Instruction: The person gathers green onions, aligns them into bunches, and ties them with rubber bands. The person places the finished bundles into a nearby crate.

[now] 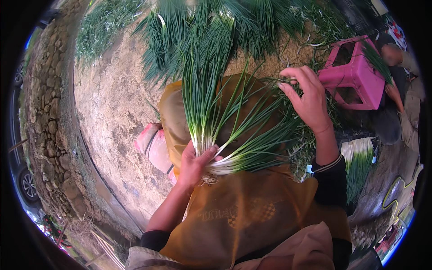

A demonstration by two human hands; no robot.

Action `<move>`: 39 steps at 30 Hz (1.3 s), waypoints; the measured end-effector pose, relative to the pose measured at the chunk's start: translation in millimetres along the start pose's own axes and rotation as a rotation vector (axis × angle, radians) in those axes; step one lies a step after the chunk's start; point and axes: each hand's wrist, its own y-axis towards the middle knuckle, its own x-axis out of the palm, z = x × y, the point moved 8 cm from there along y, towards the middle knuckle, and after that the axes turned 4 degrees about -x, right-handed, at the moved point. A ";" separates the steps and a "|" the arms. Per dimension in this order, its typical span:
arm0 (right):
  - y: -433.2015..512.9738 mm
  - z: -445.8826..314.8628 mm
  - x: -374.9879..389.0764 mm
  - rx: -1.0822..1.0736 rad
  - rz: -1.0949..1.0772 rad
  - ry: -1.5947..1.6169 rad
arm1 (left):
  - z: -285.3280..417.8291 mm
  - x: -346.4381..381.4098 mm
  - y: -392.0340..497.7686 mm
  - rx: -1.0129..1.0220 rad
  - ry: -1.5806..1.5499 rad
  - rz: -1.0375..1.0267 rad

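Observation:
My left hand [197, 160] grips a fanned bunch of green onions [233, 148] by the white stems, just above the roots, over my lap. The green leaves spread upward and to the right. My right hand [305, 96] is raised at the right of the bunch, with thumb and forefinger close together by some thin leaf tips; whether it pinches them I cannot tell. A translucent orange-brown apron [243, 216] covers my lap and knees. More green onions [209, 37] lie heaped on the ground in front of me.
A pink plastic stool [362, 74] lies on its side at the right, near a co-worker's hand [393, 92]. Below it is a neat bundle of green onions [357, 165]. Loose leaf scraps [101, 27] lie at the upper left. A stone wall [50, 128] runs along the left.

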 end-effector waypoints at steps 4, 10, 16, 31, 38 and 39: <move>36.3 -21.1 84.8 -0.324 -0.351 0.115 | 4.2 2.9 0.0 -0.009 -0.022 -0.025; 35.5 -28.2 128.1 -0.346 -0.695 0.302 | 11.5 -3.2 -3.8 0.159 0.032 -0.001; 38.2 11.2 104.6 -0.351 -0.504 0.146 | 9.6 2.7 5.3 0.093 -0.196 -0.009; -2.3 -53.3 106.8 -0.507 -0.644 0.233 | 3.5 -0.5 8.5 0.056 -0.202 -0.007; 30.0 43.7 37.3 -0.008 -0.347 0.086 | -12.7 -16.0 -0.6 -0.001 -0.228 -0.034; 33.0 47.8 36.1 0.093 -0.329 0.110 | -12.1 -16.2 -1.3 0.002 -0.237 -0.032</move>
